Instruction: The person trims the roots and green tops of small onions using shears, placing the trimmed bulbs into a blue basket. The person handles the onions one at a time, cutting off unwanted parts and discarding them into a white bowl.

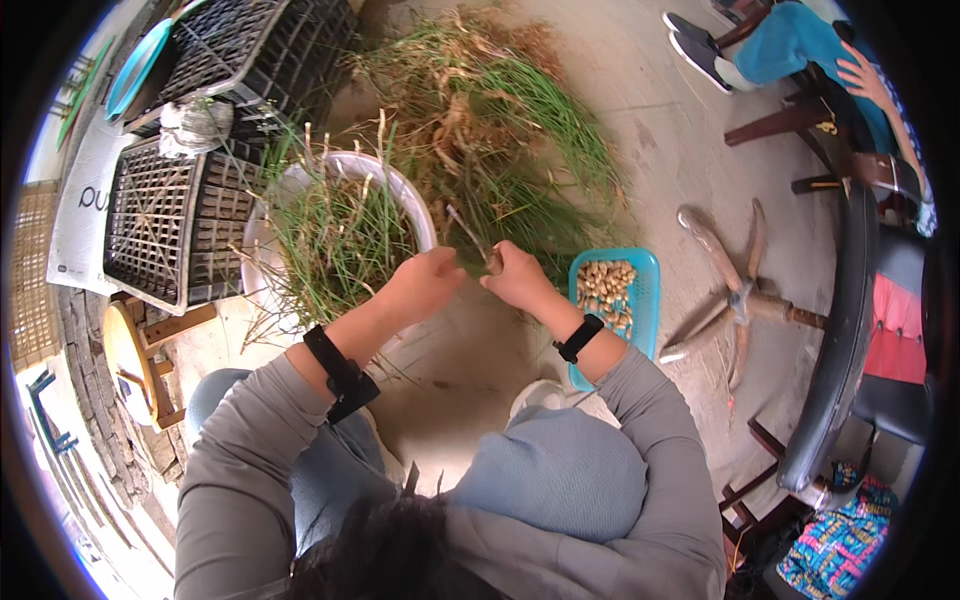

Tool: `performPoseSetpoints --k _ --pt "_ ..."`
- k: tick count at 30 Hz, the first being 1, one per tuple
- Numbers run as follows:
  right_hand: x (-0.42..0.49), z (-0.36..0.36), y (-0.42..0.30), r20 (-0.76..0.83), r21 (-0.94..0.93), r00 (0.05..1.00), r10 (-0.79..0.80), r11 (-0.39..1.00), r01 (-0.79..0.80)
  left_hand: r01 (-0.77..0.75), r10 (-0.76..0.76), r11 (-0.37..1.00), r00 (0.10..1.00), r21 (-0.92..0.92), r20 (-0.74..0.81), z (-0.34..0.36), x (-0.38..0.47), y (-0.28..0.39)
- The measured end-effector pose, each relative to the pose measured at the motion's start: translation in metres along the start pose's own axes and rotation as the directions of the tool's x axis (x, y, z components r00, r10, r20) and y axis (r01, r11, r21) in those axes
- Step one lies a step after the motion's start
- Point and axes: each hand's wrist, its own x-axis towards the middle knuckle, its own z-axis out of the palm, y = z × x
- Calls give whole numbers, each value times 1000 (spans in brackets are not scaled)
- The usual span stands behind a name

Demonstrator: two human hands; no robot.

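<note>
My right hand [523, 279] grips a small knife by its brownish handle [493, 262], and the thin blade [466, 226] points up and to the left. Close beside it, the fingers of my left hand [429, 282] are curled in; whether they pinch something is hidden. Left of my hands stands a pale round tub [409, 193] heaped with cut green stalks [341, 232]. Beyond my hands lies a large pile of long green plants with dry brown roots [480, 112]. A turquoise plastic basket [649, 307] by my right forearm contains small pale bulbs [604, 285].
Black plastic crates [154, 217] stand at the left, one bearing a whitish cloth bundle [196, 127]. Nearby is a wooden stool [131, 364]. At right are a swivel chair's star-shaped base [739, 296] and black seat edge [836, 337]. A person's leg [780, 45] shows at upper right.
</note>
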Motion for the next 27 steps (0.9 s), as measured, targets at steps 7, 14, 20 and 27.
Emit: performPoseSetpoints --k 7,14,20,27 --pt "-89 -60 49 -371 489 913 172 871 35 -114 102 927 993 357 53 40 17 -1" --pt "-155 -110 172 -700 -174 677 228 865 -471 -24 179 780 966 625 -186 73 95 48" --pt "-173 -119 218 -627 -11 735 258 940 -340 71 16 791 990 607 -137 85 129 38" --pt "-216 -162 183 -686 430 633 359 902 -45 -250 274 684 959 685 76 151 69 16"
